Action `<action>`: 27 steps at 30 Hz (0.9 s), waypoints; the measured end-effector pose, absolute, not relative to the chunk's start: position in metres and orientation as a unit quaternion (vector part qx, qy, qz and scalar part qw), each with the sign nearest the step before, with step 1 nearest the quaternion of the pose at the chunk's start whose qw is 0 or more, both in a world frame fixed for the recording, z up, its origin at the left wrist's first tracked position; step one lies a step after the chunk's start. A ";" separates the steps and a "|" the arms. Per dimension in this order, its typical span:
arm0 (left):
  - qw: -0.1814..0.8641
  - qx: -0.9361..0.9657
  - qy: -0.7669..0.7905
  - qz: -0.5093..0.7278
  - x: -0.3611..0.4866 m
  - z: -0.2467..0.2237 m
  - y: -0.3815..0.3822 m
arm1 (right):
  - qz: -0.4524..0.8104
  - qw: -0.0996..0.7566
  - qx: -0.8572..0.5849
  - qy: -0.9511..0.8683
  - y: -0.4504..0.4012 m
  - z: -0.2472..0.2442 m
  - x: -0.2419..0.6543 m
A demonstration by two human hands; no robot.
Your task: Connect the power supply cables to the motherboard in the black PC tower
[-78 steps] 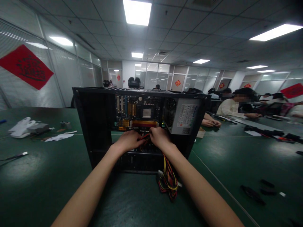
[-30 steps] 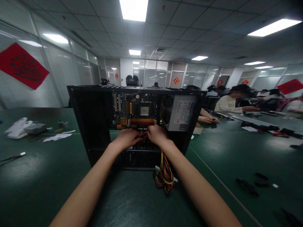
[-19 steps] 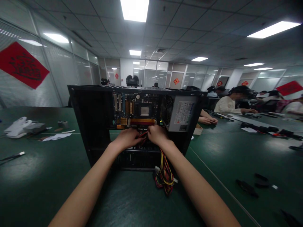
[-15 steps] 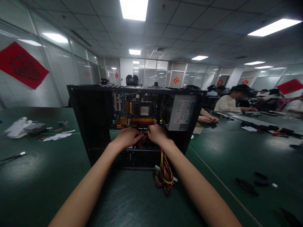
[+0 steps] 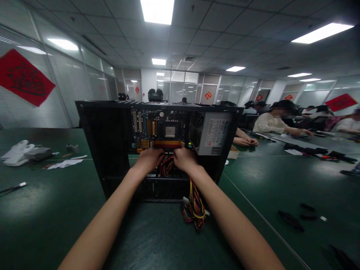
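The computer case (image 5: 104,150) stood open-sided on the green counter (image 5: 135,240), black-framed, with a motherboard (image 5: 180,125) and a silver-labelled power supply (image 5: 216,133) inside. The left hand (image 5: 150,159) and right hand (image 5: 184,159) reached into it, just below the motherboard. Between them lay dark red cables (image 5: 167,166); both hands' fingers curled inward, but whether they gripped anything could not be told. A multicoloured cable bundle (image 5: 197,212) hung below the right hand.

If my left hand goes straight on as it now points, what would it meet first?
Your left hand would probably meet the motherboard at its lower edge; depth inside the case is unclear.
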State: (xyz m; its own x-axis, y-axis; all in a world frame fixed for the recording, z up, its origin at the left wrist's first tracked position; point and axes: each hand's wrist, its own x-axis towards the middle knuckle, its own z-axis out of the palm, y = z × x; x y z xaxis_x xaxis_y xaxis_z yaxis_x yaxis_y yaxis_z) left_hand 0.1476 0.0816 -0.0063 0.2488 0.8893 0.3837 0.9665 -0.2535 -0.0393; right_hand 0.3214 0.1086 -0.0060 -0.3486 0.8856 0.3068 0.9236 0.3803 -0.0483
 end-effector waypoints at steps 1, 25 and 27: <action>0.142 -0.778 -0.597 -0.137 0.149 -0.005 0.082 | -0.066 0.142 -0.553 -0.818 0.108 -0.006 0.321; 0.185 -0.770 -0.604 -0.090 0.156 0.000 0.095 | -0.057 0.146 -0.564 -0.811 0.110 -0.005 0.321; 0.186 -0.773 -0.600 -0.089 0.156 0.000 0.095 | -0.057 0.148 -0.563 -0.811 0.110 -0.005 0.321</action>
State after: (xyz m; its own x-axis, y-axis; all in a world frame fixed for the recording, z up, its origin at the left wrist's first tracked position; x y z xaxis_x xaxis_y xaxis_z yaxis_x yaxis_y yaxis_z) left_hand 0.1560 0.0947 0.0004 0.2633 0.8944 0.3616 0.9610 -0.2100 -0.1801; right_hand 0.3214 0.1096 -0.0051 -0.3214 0.8969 0.3039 0.9304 0.3589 -0.0752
